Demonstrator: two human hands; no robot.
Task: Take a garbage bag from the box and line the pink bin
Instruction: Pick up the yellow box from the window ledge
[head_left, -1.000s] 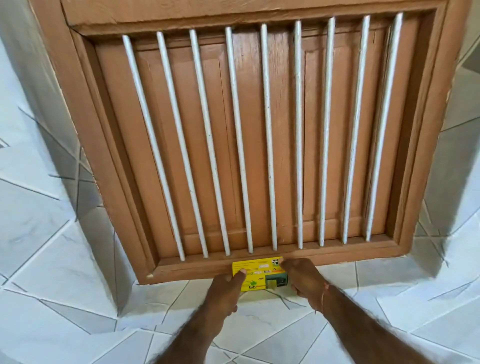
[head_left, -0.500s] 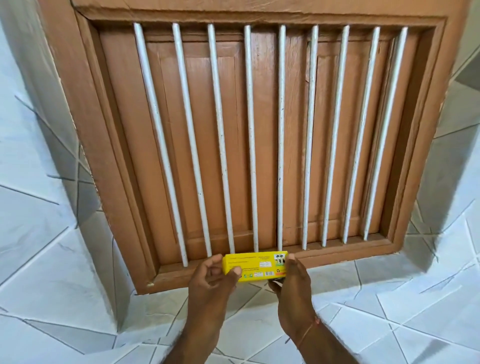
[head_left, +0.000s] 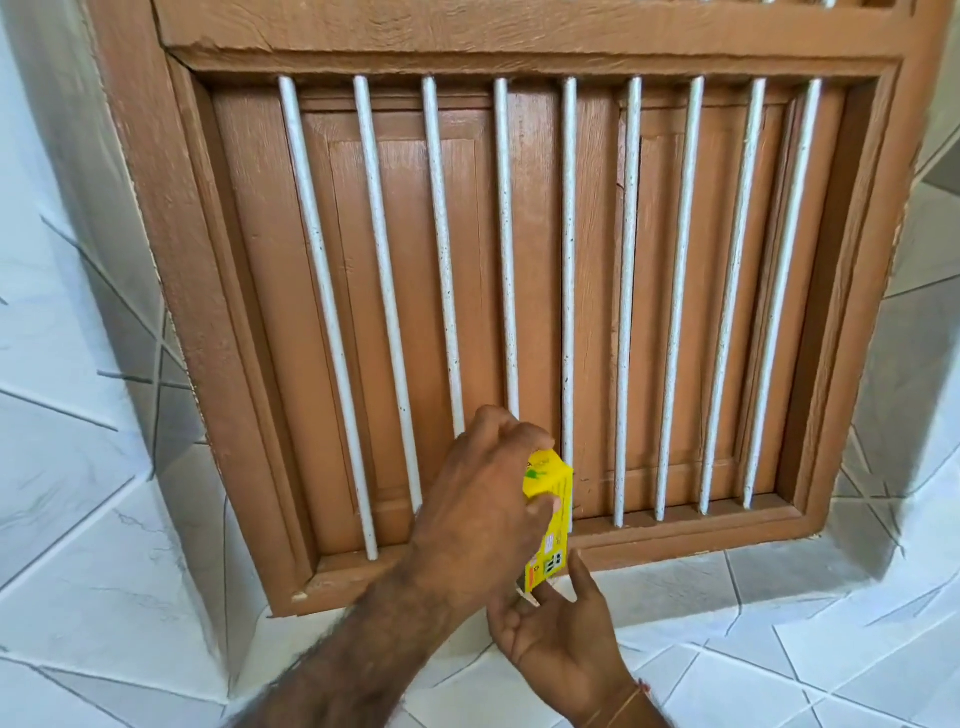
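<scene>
Change: the yellow garbage bag box (head_left: 551, 519), half a second ago held flat and level just above the sill, is now turned on end and lifted in front of the white window bars (head_left: 569, 270).
Left hand (head_left: 483, 512): fingers curled around the box's upper end, thumb pressed on its face.
Right hand (head_left: 558, 621): at 5 o'clock of the box, fingers pinching its lower end.
Meaning: probably about to open that end; no bag out yet.
Pink bin: not in view.

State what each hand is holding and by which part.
The left hand grips the yellow box around its upper end, the box standing on end. The right hand has its fingertips at the box's lower end; whether it grips or only touches cannot be told.
</scene>
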